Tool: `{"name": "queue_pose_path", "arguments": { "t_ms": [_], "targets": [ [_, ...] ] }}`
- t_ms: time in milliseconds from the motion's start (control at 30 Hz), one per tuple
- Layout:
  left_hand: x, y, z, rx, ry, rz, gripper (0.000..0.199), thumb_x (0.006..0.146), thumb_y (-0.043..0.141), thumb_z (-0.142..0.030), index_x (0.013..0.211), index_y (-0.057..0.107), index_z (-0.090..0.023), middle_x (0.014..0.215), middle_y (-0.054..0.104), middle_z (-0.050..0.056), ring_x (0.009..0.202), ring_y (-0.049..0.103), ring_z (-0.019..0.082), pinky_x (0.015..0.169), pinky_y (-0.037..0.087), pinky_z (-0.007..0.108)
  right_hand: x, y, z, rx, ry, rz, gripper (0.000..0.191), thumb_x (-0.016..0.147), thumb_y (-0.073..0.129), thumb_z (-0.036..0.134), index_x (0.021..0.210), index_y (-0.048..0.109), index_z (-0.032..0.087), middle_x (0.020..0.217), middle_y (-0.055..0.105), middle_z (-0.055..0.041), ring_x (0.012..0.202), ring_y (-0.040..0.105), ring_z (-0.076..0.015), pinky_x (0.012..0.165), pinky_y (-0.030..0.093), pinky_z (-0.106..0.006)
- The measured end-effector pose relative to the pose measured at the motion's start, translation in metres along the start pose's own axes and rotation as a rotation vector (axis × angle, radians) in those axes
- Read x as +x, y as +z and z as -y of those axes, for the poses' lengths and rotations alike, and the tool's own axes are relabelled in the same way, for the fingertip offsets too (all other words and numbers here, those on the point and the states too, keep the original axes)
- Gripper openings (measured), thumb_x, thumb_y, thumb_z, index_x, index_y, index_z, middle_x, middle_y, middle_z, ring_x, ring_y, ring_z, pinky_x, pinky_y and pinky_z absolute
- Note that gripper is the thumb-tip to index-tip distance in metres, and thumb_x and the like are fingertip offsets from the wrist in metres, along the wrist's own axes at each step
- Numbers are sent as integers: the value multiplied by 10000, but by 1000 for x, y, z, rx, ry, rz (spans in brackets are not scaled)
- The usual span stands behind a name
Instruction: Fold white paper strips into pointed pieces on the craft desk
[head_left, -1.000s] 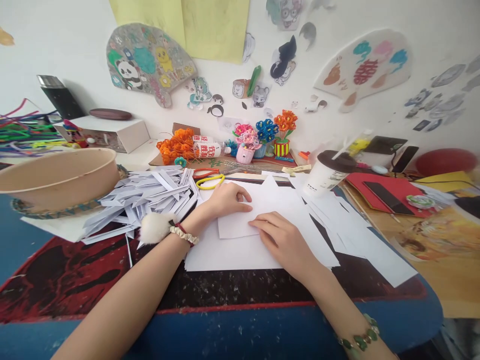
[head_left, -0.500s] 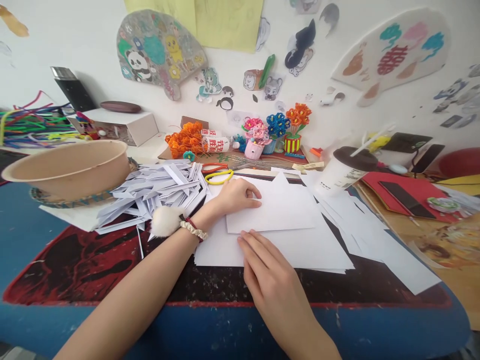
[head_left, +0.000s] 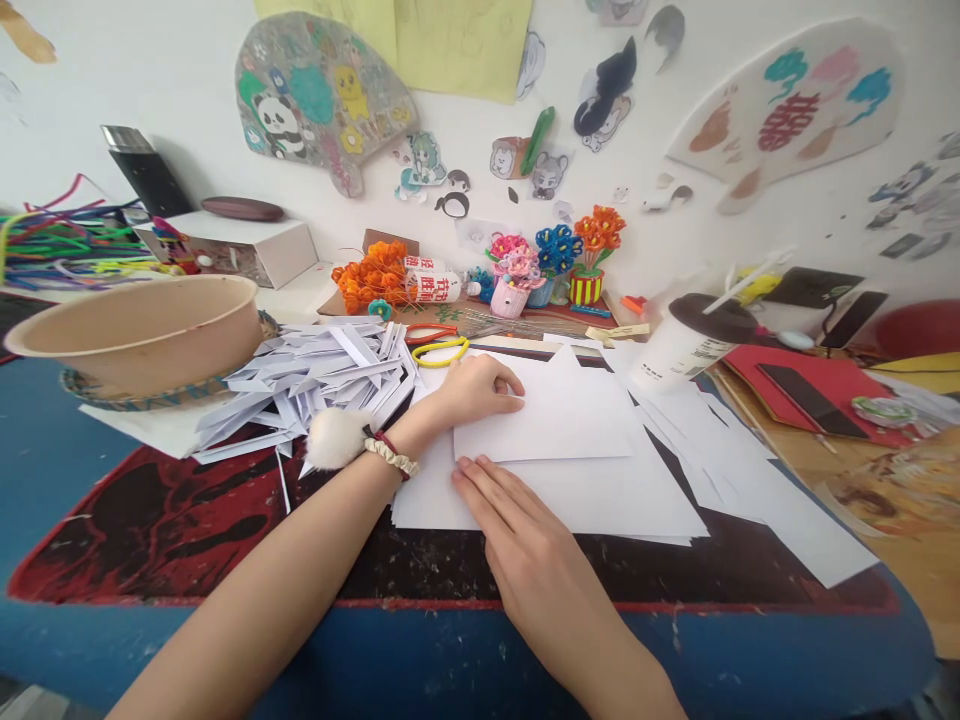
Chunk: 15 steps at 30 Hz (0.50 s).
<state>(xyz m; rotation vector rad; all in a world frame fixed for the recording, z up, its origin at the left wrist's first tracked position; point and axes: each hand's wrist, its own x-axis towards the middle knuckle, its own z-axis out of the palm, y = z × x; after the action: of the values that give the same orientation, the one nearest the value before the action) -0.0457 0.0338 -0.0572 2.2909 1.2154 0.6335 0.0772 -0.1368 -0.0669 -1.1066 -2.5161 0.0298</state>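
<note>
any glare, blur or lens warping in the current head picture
In the head view, the white paper looks bright and nearly featureless; in the head view, the cup and flask lean outward, likely wide-angle stretch; in the head view, stickers near the right edge look soft.

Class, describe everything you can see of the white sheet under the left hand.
The white sheet looks like plain, blank paper, possibly folded. It lies flat on a stack of larger white sheets, its long near edge roughly straight. The left hand covers some of its left part; the right hand meets its near left corner.
</note>
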Motion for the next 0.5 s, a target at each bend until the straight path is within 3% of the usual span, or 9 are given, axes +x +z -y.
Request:
{"name": "queue_pose_path", "arguments": {
  "t_ms": [267,500],
  "targets": [
    [0,-1,0,2,11,8,228,705,677,-325,882,771,-215,712,689,-8,663,591,140,581,383,231,0,-3,-4,157,76,38,659,808,295,-65,1414,430,158,1489,427,-69,1387,370,-205,1113,434,-435],
    [-1,-1,-1,2,-4,16,221,704,682,-318,880,769,-217,720,695,-9,672,592,143,613,388,242,3,-7,-1,175,116,75,566,868,293,-9,1392,449,138,1468,454,-72,1378,381,-209,1125,422,-423]
  ]
}}
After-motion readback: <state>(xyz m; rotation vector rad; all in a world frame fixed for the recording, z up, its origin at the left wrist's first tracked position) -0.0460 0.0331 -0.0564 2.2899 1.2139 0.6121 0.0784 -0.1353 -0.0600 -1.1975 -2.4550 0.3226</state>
